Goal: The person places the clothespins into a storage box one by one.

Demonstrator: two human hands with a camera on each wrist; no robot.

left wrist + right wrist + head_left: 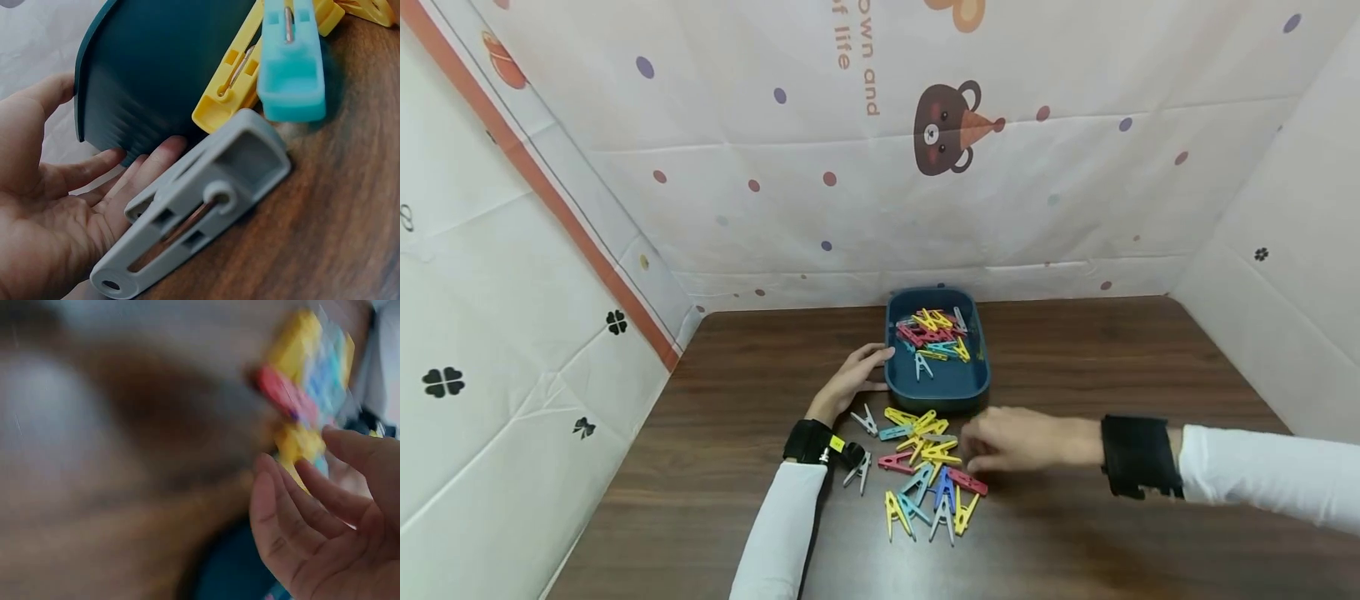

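Observation:
A dark teal tray (pixel 984 367) stands on the brown table and holds several coloured clothespins (pixel 934 333). My left hand (pixel 861 371) lies open against the tray's left wall (pixel 144 69), with its straight fingers (pixel 150 159) touching it. A loose pile of clothespins (pixel 925 467) lies in front of the tray. A grey clothespin (pixel 194 206), a yellow one (pixel 228 84) and a cyan one (pixel 290 56) lie close to that hand. My right hand (pixel 992 442) hovers at the pile's right edge with relaxed fingers (pixel 312 512) and holds nothing. The right wrist view is blurred.
Patterned white sheets wall in the table at the back and on both sides. Two grey clothespins (pixel 859 471) lie by my left wrist. Bare wood (pixel 1150 358) stretches right of the tray and along the front edge.

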